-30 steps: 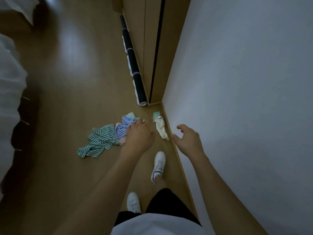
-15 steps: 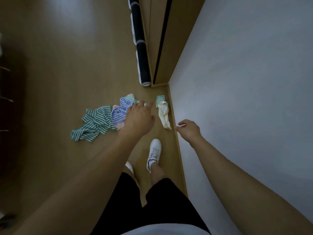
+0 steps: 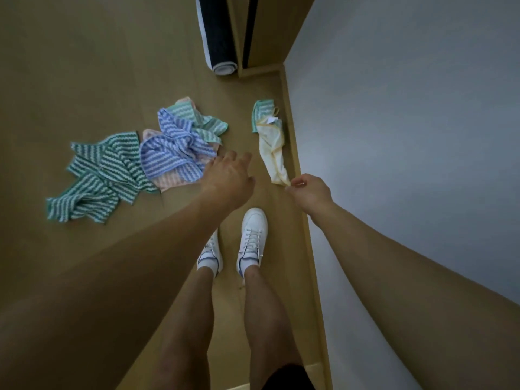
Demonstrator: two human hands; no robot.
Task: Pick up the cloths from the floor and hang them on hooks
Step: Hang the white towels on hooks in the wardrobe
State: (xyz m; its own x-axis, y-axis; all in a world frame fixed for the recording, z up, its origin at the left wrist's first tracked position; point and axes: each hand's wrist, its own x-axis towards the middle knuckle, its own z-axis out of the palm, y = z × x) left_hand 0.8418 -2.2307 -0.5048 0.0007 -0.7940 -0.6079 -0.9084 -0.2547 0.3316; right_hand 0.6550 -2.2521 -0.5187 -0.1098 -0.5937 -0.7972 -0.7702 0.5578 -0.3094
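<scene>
The right hand (image 3: 308,192) pinches the yellow cloth (image 3: 273,153) at its lower tip. The left hand (image 3: 229,180), fingers spread, hides part of the pink cloth (image 3: 168,180). The rolled mat (image 3: 216,32) is cut off at the frame's top.

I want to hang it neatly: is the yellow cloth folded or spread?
Neither: the yellow cloth lies crumpled in a long strip by the wall; right hand pinches its end.

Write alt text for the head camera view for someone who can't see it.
Seen from above, a person's right hand pinches the near end of a yellow cloth lying along the wall, while the left hand reaches open toward a pile of striped cloths on the wooden floor.
</scene>
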